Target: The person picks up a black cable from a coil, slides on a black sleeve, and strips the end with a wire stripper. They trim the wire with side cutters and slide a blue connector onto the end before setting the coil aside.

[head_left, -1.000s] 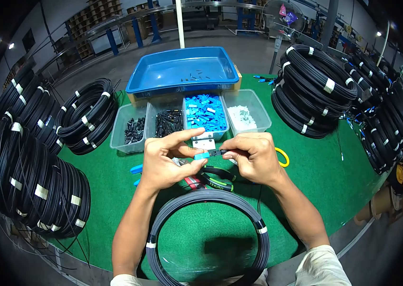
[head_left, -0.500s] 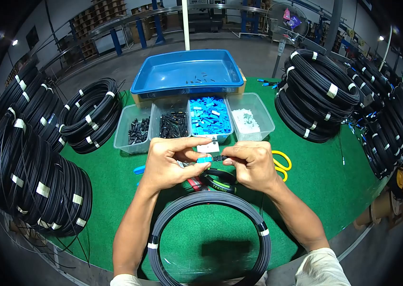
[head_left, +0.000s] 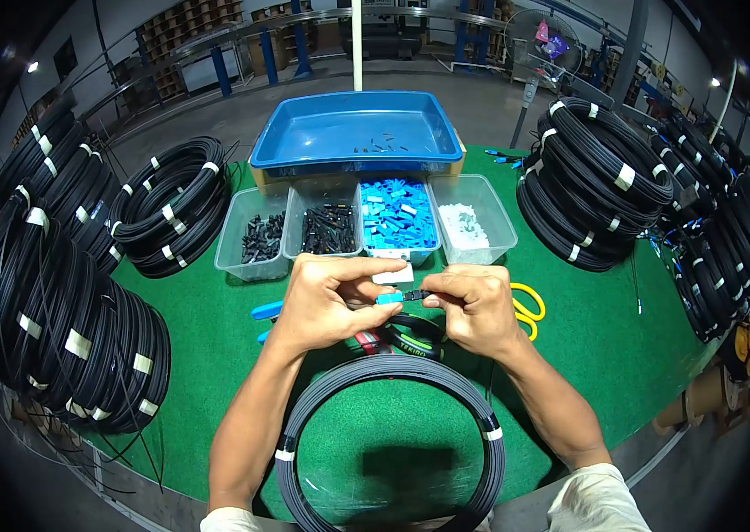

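My left hand (head_left: 326, 301) pinches a small blue connector (head_left: 389, 299) between thumb and fingers, its index finger stretched out above. Against the connector's right end sits a black piece (head_left: 414, 295), pinched by my right hand (head_left: 474, 310). The two pieces meet end to end; whether they are joined is too small to tell. Just below my hands lie black-and-green handled pliers (head_left: 415, 344) and a red-handled tool (head_left: 368, 341). A coil of black cable (head_left: 391, 365) with white tape lies between my forearms.
Clear bins hold black parts (head_left: 261, 241), more black parts (head_left: 329, 229), blue connectors (head_left: 397, 217) and white parts (head_left: 462, 227). Behind them stands a blue tray (head_left: 357, 163). Cable coils are stacked at left (head_left: 73, 346) and right (head_left: 601, 182). Yellow scissor handles (head_left: 530, 306) lie beside my right hand.
The view has shifted slightly, so the bins and tray appear a little farther right. My hands hold the same two pieces in nearly the same pose.
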{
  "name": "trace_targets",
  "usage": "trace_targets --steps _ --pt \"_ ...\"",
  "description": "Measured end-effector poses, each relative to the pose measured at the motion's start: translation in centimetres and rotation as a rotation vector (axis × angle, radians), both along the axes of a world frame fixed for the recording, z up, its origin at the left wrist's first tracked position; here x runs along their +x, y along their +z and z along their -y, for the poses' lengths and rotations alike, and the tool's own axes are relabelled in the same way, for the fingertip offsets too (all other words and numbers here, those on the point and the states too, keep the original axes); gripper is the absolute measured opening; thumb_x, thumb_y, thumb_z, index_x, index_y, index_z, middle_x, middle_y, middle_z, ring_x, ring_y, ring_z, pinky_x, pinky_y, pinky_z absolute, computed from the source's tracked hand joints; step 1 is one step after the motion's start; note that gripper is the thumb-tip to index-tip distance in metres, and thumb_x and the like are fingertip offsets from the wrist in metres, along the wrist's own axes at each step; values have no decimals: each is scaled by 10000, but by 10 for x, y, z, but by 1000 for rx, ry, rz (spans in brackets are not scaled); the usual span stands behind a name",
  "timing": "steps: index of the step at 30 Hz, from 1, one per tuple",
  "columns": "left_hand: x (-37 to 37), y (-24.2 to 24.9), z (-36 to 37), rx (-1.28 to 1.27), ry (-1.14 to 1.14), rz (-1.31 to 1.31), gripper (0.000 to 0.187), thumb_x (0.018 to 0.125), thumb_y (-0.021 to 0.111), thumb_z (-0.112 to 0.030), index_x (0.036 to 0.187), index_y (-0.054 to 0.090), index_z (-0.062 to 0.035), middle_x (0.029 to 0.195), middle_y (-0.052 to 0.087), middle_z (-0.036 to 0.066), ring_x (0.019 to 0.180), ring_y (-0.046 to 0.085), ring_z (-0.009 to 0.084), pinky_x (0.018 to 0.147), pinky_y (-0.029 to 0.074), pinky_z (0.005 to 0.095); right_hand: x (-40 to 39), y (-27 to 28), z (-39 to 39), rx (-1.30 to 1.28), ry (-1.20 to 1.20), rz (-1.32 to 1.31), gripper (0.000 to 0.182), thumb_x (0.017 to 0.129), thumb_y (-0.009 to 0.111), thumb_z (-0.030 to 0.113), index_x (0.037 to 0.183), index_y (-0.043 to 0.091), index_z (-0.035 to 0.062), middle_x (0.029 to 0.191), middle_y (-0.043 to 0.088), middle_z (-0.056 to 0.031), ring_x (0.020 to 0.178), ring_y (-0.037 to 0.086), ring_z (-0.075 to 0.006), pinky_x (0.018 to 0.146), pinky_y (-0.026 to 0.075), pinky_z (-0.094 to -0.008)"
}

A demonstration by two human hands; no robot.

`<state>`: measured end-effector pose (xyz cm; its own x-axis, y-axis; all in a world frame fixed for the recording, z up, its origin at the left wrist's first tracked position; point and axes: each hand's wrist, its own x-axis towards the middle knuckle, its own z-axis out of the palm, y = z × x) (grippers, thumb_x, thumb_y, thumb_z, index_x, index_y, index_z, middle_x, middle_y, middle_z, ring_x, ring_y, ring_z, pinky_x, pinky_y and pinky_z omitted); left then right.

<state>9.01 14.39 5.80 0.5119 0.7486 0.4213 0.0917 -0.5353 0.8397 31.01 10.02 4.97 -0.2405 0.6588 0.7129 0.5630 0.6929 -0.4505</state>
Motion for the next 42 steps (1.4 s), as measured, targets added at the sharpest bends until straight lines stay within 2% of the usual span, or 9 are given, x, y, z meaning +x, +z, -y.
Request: trace_targets --steps 12,15,20,28,31,38,40,41,42 --pt "0 -6 -5 87 28 -2 572 679 821 40 1233 699 -35 822 766 115 713 693 65 654 582 234 0 2 0 -8 12 59 168 701 721 -70 856 716 -6 687 663 -144 585 649 -269 545 493 -355" --pt "-2 -11 -11 151 -10 49 614 681 816 71 1268 639 48 828 759 147 852 754 215 779 608 305 1 3 -1 -41 20 44 155 727 737 -38 877 726 -1 732 688 -155 623 673 -287 572 515 -357" --pt "-6 -14 -13 139 -6 52 589 709 801 71 1272 630 48 836 757 153 857 753 226 793 607 324 4 5 -1 -106 67 47 141 781 731 38 912 713 -9 818 708 -177 756 700 -340 704 558 -417" --pt "1 -23 -13 172 26 39 660 697 836 46 1315 605 25 931 755 150 919 741 230 845 603 354 18 11 -2 -130 68 27 122 792 717 54 900 716 -2 801 693 -205 772 686 -379 701 538 -461" --pt "2 -24 -15 140 54 39 693 680 878 -50 1322 621 -14 1025 749 158 967 732 221 887 590 363 36 11 -9 -176 -55 204 143 817 709 91 928 721 2 837 700 -197 779 686 -376 704 540 -444" --pt "23 -17 -30 150 170 -50 395 803 785 -44 1189 706 -9 922 766 129 835 746 179 791 589 303 101 25 -24 -114 -344 42 182 835 708 152 933 755 6 817 697 -231 757 695 -384 742 563 -431" --pt "33 -10 -37 243 139 -195 312 814 781 -53 1118 733 -1 882 767 128 789 745 168 743 585 293 113 32 -21 -202 -391 -11 192 832 704 145 942 755 -4 804 698 -236 746 702 -374 736 564 -415" --pt "38 -8 -42 273 124 -211 298 809 785 -85 1096 744 -17 884 764 146 764 748 188 699 580 302 116 32 -20 -170 -397 -24 177 830 701 93 946 743 -34 692 684 -185 570 650 -208 572 493 -312" --pt "44 -5 -48 271 127 -207 298 809 785 -85 1096 744 -17 884 764 146 764 748 188 699 580 302 119 31 -21 -171 -395 -20 177 830 701 93 946 743 -34 692 684 -185 570 650 -208 572 493 -312"
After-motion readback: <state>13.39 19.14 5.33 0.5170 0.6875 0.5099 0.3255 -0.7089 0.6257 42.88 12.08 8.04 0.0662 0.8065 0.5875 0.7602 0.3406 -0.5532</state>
